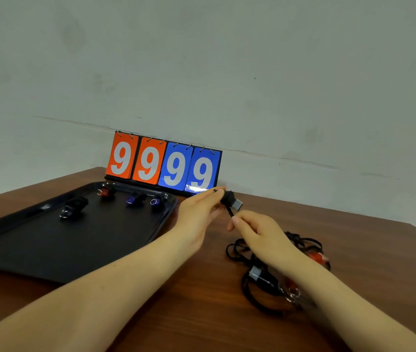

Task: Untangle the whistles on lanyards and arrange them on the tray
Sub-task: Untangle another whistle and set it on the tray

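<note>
Brown wooden table [201,313] lies under my hands: my left hand [196,214] pinches a black plastic whistle [231,199], my right hand [260,235] grips its black cord lanyard [229,212].

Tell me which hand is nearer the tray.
Left. The left hand hovers just off the tray at its right edge; the right hand is farther right, over the tangled lanyards.
</note>
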A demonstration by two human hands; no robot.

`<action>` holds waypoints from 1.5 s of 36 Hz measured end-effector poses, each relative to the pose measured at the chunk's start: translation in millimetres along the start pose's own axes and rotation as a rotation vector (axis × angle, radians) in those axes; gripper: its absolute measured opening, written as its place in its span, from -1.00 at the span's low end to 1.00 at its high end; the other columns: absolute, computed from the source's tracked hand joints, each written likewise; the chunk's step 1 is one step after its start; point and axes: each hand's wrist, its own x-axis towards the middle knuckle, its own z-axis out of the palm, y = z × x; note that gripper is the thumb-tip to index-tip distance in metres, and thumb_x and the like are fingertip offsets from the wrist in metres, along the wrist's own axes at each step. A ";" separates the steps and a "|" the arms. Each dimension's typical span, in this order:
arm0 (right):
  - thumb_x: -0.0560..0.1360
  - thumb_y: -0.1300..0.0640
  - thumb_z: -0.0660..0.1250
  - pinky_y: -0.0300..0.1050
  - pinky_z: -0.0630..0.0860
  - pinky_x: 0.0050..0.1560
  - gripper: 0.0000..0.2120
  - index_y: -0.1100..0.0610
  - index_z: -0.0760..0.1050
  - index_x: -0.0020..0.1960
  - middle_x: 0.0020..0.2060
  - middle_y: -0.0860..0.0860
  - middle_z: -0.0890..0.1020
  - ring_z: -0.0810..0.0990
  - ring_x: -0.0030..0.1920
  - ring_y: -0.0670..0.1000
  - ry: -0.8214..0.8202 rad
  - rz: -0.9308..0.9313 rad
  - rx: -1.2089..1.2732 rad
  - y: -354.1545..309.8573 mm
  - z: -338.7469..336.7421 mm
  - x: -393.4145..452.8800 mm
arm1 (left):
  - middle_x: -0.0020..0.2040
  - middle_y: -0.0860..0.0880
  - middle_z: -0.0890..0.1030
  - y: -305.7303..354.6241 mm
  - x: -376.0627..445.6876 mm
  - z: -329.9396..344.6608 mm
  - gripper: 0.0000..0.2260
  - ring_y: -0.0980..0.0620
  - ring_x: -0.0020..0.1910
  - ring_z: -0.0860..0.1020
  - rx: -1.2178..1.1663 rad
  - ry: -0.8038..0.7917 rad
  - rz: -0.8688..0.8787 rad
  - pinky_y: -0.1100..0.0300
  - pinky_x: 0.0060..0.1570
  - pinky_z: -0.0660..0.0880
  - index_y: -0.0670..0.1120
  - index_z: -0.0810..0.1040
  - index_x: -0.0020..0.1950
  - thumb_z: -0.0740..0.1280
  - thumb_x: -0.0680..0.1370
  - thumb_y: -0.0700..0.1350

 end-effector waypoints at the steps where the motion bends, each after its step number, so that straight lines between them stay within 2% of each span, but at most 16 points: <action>1: 0.62 0.04 0.14 -0.35 0.33 -0.36 -0.74 0.00 0.56 -0.13 -0.47 -0.05 0.41 0.37 -0.45 -0.16 0.013 0.010 0.026 -1.3 -1.2 0.1 | 0.09 -0.17 0.65 0.1 1.4 -1.3 -0.80 -0.03 0.09 0.63 0.016 0.010 0.002 0.14 0.12 0.57 -0.21 0.59 0.18 0.32 0.56 -0.26; 5: 0.63 0.05 0.14 -0.32 0.29 -0.42 -0.72 0.04 0.57 -0.13 -0.57 -0.11 0.33 0.29 -0.50 -0.15 0.065 0.058 0.109 -1.8 -5.5 0.8 | 0.07 -0.14 0.66 3.0 2.8 -3.3 -0.80 0.01 0.06 0.64 0.083 0.002 0.027 0.19 0.05 0.59 -0.21 0.60 0.18 0.32 0.56 -0.25; 7: 0.62 0.05 0.15 -0.31 0.28 -0.40 -0.73 0.04 0.56 -0.15 -0.57 -0.13 0.36 0.30 -0.50 -0.15 0.101 0.052 0.113 -0.5 -8.2 0.9 | 0.05 -0.11 0.66 2.6 1.2 -1.8 -0.81 0.07 0.00 0.65 0.148 -0.016 0.045 0.25 0.00 0.60 -0.18 0.61 0.16 0.33 0.56 -0.25; 12: 0.60 0.07 0.22 -0.33 0.31 -0.35 -0.78 0.03 0.58 -0.16 -0.45 -0.21 0.51 0.41 -0.43 -0.17 0.218 0.026 0.070 2.8 -14.2 2.5 | 0.11 -0.12 0.64 0.5 -0.1 -0.2 -0.82 0.02 0.09 0.62 0.259 -0.043 0.058 0.22 0.02 0.60 -0.12 0.63 0.13 0.35 0.54 -0.22; 16: 0.58 0.06 0.26 -0.38 0.38 -0.26 -0.82 0.01 0.59 -0.15 -0.31 -0.14 0.60 0.49 -0.30 -0.19 0.280 0.035 0.086 5.9 -18.9 3.7 | 0.14 -0.14 0.63 3.7 0.1 1.1 -0.77 -0.03 0.13 0.62 0.265 -0.076 0.036 0.18 0.05 0.60 -0.17 0.62 0.18 0.37 0.54 -0.21; 19: 0.56 0.04 0.29 -0.40 0.38 -0.21 -0.84 -0.02 0.57 -0.17 -0.28 -0.17 0.60 0.53 -0.22 -0.18 0.329 0.026 0.090 7.8 -21.1 4.6 | 0.11 -0.14 0.65 7.1 -0.8 1.7 -0.76 -0.01 0.06 0.65 0.259 -0.119 0.008 0.18 0.06 0.59 -0.20 0.61 0.19 0.36 0.54 -0.22; 21: 0.56 0.04 0.29 -0.37 0.39 -0.22 -0.84 -0.03 0.56 -0.19 -0.29 -0.19 0.59 0.54 -0.25 -0.15 0.341 0.032 0.110 8.1 -21.8 3.9 | 0.09 -0.15 0.66 7.8 -2.6 4.0 -0.76 0.00 0.02 0.66 0.249 -0.160 -0.011 0.20 0.05 0.59 -0.23 0.60 0.20 0.36 0.54 -0.21; 24: 0.58 0.08 0.25 -0.24 0.48 -0.36 -0.83 0.04 0.54 -0.15 -0.41 -0.10 0.58 0.56 -0.39 -0.05 0.306 0.097 0.253 5.3 -20.0 1.3 | 0.07 -0.16 0.67 7.3 -4.6 6.7 -0.77 -0.01 0.04 0.66 0.226 -0.216 -0.014 0.21 0.01 0.60 -0.23 0.61 0.18 0.35 0.55 -0.21; 27: 0.61 0.11 0.20 -0.20 0.48 -0.45 -0.81 0.14 0.52 -0.10 -0.48 0.05 0.55 0.53 -0.48 0.05 0.267 0.145 0.404 1.3 -17.3 -0.2 | 0.07 -0.17 0.67 6.8 -4.9 7.1 -0.80 -0.02 0.06 0.65 0.182 -0.236 -0.012 0.20 0.03 0.59 -0.23 0.62 0.16 0.34 0.56 -0.22; 31: 0.62 0.11 0.17 -0.20 0.42 -0.54 -0.80 0.15 0.50 -0.10 -0.49 0.04 0.49 0.47 -0.55 0.00 0.279 0.208 0.550 -3.0 -12.3 1.4 | 0.08 -0.17 0.67 8.8 -2.7 5.6 -0.80 -0.02 0.07 0.65 0.152 -0.245 -0.004 0.20 0.03 0.59 -0.23 0.62 0.16 0.33 0.56 -0.23; 35: 0.63 0.11 0.16 -0.18 0.38 -0.53 -0.79 0.20 0.50 -0.04 -0.48 0.03 0.46 0.44 -0.56 0.00 0.302 0.251 0.699 -6.1 -9.4 1.7 | 0.06 -0.16 0.68 12.7 -1.9 6.5 -0.82 -0.01 0.06 0.65 0.141 -0.271 0.009 0.21 0.02 0.59 -0.22 0.62 0.13 0.33 0.56 -0.23; 39: 0.62 0.08 0.17 -0.20 0.32 -0.53 -0.77 0.18 0.50 -0.09 -0.48 0.03 0.42 0.38 -0.55 -0.03 0.263 0.319 0.850 -5.1 -6.4 1.4 | 0.03 -0.14 0.68 11.6 -2.3 5.6 -0.85 0.01 0.03 0.66 0.153 -0.265 0.007 0.22 0.00 0.59 -0.19 0.63 0.08 0.32 0.56 -0.24; 44: 0.61 0.04 0.19 -0.24 0.27 -0.55 -0.73 0.17 0.46 -0.18 -0.45 0.04 0.40 0.35 -0.54 -0.04 0.162 0.398 0.853 0.1 -6.8 1.9 | 0.11 -0.12 0.60 0.8 -4.4 6.0 -0.82 0.06 0.03 0.63 0.325 -0.224 0.074 0.26 -0.04 0.59 -0.12 0.60 0.13 0.24 0.61 -0.25; 48: 0.62 0.04 0.19 -0.27 0.26 -0.58 -0.75 0.16 0.46 -0.16 -0.46 0.03 0.41 0.33 -0.55 -0.06 0.143 0.440 0.893 0.8 -6.3 2.8 | 0.18 -0.04 0.49 -5.1 -6.0 9.3 -0.74 0.12 0.11 0.54 0.566 -0.241 0.231 0.31 0.01 0.56 -0.04 0.58 0.21 0.16 0.64 -0.23; 51: 0.62 0.06 0.19 -0.27 0.23 -0.59 -0.76 0.16 0.44 -0.17 -0.47 0.02 0.40 0.31 -0.55 -0.07 0.138 0.470 0.929 2.0 -6.4 4.4 | 0.20 0.00 0.48 -7.2 -3.8 8.7 -0.71 0.12 0.17 0.51 0.676 -0.264 0.247 0.22 0.17 0.52 -0.02 0.52 0.32 0.24 0.61 -0.17; 54: 0.62 0.08 0.19 -0.28 0.24 -0.59 -0.76 0.17 0.44 -0.16 -0.46 0.02 0.40 0.33 -0.55 -0.08 0.127 0.495 0.967 3.2 -6.3 4.5 | 0.24 0.06 0.46 -10.3 -2.9 6.8 -0.61 0.21 0.14 0.47 0.845 -0.304 0.261 0.40 0.09 0.42 0.03 0.44 0.39 0.33 0.56 -0.11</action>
